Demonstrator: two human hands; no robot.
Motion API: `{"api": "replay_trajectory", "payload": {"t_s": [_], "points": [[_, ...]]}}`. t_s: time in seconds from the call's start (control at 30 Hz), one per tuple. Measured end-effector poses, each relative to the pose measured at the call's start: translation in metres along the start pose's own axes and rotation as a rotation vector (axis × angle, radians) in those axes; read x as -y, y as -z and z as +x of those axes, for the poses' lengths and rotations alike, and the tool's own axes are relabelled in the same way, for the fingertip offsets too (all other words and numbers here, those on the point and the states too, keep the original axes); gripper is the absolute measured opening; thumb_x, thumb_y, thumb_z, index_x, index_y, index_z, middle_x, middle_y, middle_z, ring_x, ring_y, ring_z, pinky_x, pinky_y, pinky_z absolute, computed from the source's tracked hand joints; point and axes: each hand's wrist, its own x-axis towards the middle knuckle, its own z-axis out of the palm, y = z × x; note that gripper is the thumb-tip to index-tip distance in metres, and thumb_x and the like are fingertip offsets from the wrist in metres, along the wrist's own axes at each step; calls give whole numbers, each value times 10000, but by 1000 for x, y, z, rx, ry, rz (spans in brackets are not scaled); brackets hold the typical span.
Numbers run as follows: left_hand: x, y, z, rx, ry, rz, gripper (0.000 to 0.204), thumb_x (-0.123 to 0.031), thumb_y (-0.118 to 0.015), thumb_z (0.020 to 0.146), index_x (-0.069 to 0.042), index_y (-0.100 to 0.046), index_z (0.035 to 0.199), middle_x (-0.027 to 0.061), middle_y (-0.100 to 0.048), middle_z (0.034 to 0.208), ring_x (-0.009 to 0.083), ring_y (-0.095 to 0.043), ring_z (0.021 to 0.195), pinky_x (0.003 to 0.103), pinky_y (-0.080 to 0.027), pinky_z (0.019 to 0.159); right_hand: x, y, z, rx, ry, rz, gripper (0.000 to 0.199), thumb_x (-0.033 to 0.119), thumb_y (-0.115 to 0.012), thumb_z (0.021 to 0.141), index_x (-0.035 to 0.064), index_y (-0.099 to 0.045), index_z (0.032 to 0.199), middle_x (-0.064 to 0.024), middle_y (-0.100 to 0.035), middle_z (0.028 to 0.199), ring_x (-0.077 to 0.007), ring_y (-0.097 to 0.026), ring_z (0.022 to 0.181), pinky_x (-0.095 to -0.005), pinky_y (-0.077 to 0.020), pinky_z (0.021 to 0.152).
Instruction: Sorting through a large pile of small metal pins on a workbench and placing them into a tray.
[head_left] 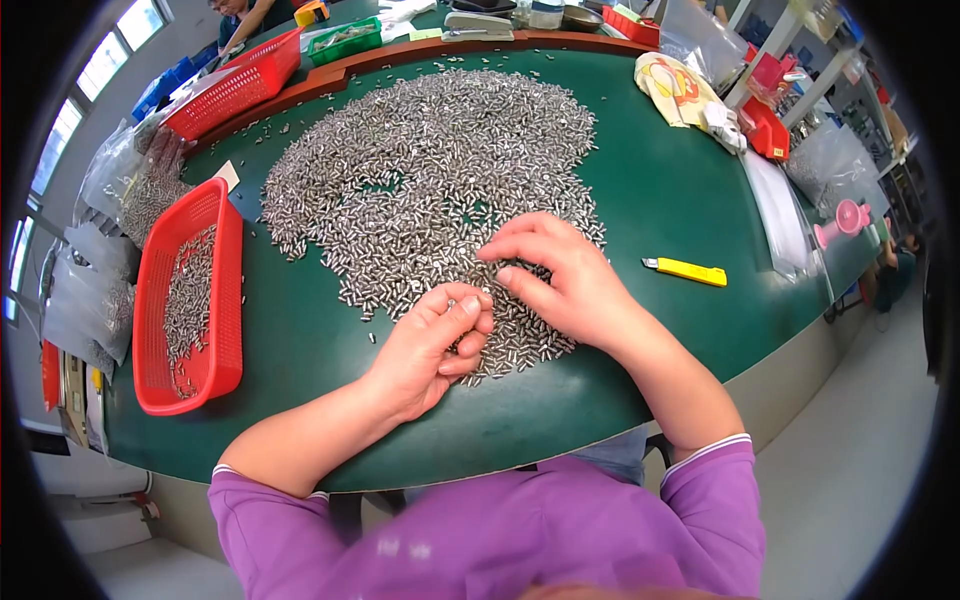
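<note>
A broad heap of small silvery metal pins (430, 160) is spread over the green tabletop (640, 190). At the near edge of the heap, my left hand (435, 345) is closed, thumb pressed to the curled fingers. What lies within its grip is hidden or too small to make out. Just right of it, my right hand (555, 275) hovers over the pins with its fingers apart and curved, the thumb separate from the index finger. Its fingertips point toward the left hand, and I see nothing clearly held between them.
A red plastic basket (232, 300) with loose pins stands on the left, beside clear bags (100, 290) of pins. A yellow utility knife (690, 271) lies to the right. Farther back are a wooden rim, another red basket (240, 90), a green tray (345, 42), a cloth (675, 90) and a co-worker.
</note>
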Motion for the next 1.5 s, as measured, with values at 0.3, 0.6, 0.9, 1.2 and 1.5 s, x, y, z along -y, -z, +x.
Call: {"api": "replay_trajectory", "payload": {"t_s": [0.3,0.6,0.9,1.2,1.5], "points": [[-4,-8,-1,-95,54,42,162,-183,-461,985,-56,-523,1064,54,-510,922,76,-397,637,171,-305,471,-19,-7,0,88,97,-299,77,151,-680,777,97,-643,817,-68,-596,840,-299,-564,860,-441,-461,780],[-1,-4,-1,-41,31,-24,140,-173,-520,982,-54,-553,1048,35,-555,895,69,-421,625,178,-307,472,8,3,1,-53,125,-16,76,119,-639,809,80,-605,865,-68,-610,893,-287,-578,911,-399,-455,836],[-2,-4,-2,-89,17,10,156,-138,-551,976,-62,-509,1105,37,-562,888,45,-430,611,169,-305,460,9,3,4,80,172,95,153,101,-715,779,97,-693,931,-36,-641,947,-225,-598,963,-366,-458,867],[-13,-14,-8,-67,-71,65,197,-204,-519,989,-38,-521,1095,23,-536,893,56,-409,639,167,-296,459,12,2,2,-150,8,196,82,125,-666,823,57,-635,855,-65,-632,843,-244,-609,840,-361,-470,772],[-138,37,-72,-563,-841,295,113,-143,-568,956,-57,-536,1023,9,-528,837,50,-439,623,167,-328,459,6,-5,-2,-132,164,95,118,180,-663,831,68,-638,857,-61,-636,845,-261,-604,866,-376,-472,788]]}}
